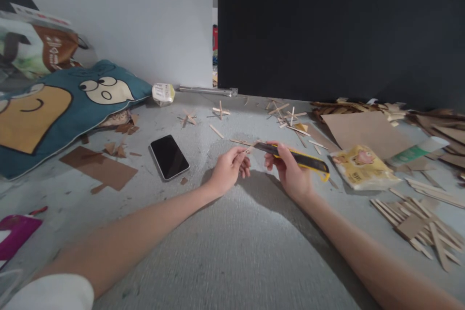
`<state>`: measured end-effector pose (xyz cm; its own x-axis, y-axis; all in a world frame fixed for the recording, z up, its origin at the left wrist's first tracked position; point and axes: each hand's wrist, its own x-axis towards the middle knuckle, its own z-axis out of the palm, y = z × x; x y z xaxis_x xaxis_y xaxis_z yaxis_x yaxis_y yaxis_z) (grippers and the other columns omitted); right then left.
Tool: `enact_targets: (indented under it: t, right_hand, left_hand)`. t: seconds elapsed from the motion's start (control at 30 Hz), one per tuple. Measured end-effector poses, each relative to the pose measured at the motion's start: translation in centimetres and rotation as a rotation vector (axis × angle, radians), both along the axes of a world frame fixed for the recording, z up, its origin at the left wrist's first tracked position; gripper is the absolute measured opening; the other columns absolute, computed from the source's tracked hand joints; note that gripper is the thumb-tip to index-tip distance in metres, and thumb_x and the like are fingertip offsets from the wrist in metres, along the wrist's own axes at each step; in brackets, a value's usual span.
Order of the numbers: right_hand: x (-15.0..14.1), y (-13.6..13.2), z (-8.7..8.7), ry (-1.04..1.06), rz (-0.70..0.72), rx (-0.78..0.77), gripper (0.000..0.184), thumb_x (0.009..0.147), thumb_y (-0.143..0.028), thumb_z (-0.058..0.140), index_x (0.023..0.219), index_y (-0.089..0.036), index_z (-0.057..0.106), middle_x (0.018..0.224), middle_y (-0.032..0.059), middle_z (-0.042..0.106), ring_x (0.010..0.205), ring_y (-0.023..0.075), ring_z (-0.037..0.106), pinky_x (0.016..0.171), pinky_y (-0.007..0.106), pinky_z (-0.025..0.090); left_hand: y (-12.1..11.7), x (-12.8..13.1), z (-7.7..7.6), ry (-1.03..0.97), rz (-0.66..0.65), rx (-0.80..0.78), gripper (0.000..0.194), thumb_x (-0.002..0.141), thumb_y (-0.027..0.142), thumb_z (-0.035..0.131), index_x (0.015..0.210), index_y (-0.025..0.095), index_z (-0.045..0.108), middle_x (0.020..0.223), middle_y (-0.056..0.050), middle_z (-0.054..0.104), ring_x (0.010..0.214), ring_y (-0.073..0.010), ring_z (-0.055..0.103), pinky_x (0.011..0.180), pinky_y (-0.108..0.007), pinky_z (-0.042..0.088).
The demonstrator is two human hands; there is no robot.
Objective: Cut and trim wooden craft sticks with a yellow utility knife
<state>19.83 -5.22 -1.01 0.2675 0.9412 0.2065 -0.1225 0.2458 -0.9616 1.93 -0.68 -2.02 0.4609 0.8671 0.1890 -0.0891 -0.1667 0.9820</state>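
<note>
My right hand [288, 172] is wrapped round a yellow and black utility knife [303, 158], whose tip end points left. Thumb and fingertips of my left hand [228, 169] are pinched on a thin wooden stick [250, 148], close to the knife's tip. Whether the blade touches the stick I cannot tell. Just beyond my hands lies another flat craft stick [240, 142] on the grey surface. A loose craft stick [216, 131] rests a little farther off, with small crossed-stick pieces [221, 110] behind it.
A smartphone [169, 157] and brown cardboard scraps [100, 167] lie left, below a blue cushion [109, 87]. To the right are a yellow packet [365, 167], a glue tube [417, 150], a cardboard sheet [366, 131] and a pile of craft sticks [417, 225]. A dark panel [337, 29] stands behind.
</note>
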Motion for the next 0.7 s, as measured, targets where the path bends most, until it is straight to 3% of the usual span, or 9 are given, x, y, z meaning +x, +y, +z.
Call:
enact_targets:
  t: [0.17, 0.33, 0.53, 0.7]
  right_hand:
    - [0.2, -1.3, 0.4, -0.536, -0.061, 0.162, 0.036, 0.101, -0.055, 0.058, 0.105, -0.026, 0.080, 0.074, 0.0021, 0.072, 0.067, 0.0188, 0.068, 0.072, 0.036, 0.056]
    - [0.2, -1.2, 0.1, -0.673, -0.065, 0.258, 0.035, 0.104, -0.051, 0.054, 0.112, -0.028, 0.079, 0.076, 0.0023, 0.073, 0.070, 0.0191, 0.070, 0.073, 0.035, 0.056]
    - [-0.1, -0.9, 0.0, -0.604, -0.021, 0.191, 0.037, 0.101, -0.055, 0.057, 0.110, -0.027, 0.080, 0.077, 0.0025, 0.073, 0.070, 0.0191, 0.070, 0.074, 0.035, 0.056]
    - [0.8, 1.1, -0.6, -0.093, 0.103, -0.036, 0.042, 0.095, -0.057, 0.061, 0.105, -0.020, 0.078, 0.077, 0.0056, 0.072, 0.062, 0.0190, 0.065, 0.059, 0.032, 0.054]
  left_hand:
    - [0.0, 0.0, 0.0, -0.015, 0.016, 0.000, 0.039, 0.103, 0.056, 0.053, 0.106, 0.018, 0.058, 0.078, -0.001, 0.066, 0.057, -0.0121, 0.065, 0.052, -0.024, 0.050]
    - [-0.1, -0.1, 0.3, 0.008, 0.018, 0.019, 0.040, 0.103, 0.058, 0.053, 0.107, 0.018, 0.060, 0.079, -0.002, 0.066, 0.057, -0.0127, 0.065, 0.052, -0.025, 0.051]
    - [0.0, -0.2, 0.2, 0.003, 0.023, 0.031, 0.041, 0.102, 0.057, 0.054, 0.111, 0.016, 0.061, 0.080, -0.002, 0.066, 0.057, -0.0118, 0.065, 0.052, -0.024, 0.050]
    - [0.1, -0.1, 0.0, 0.006, 0.002, 0.009, 0.038, 0.102, 0.054, 0.056, 0.108, 0.017, 0.060, 0.076, -0.001, 0.064, 0.054, -0.0115, 0.064, 0.049, -0.023, 0.049]
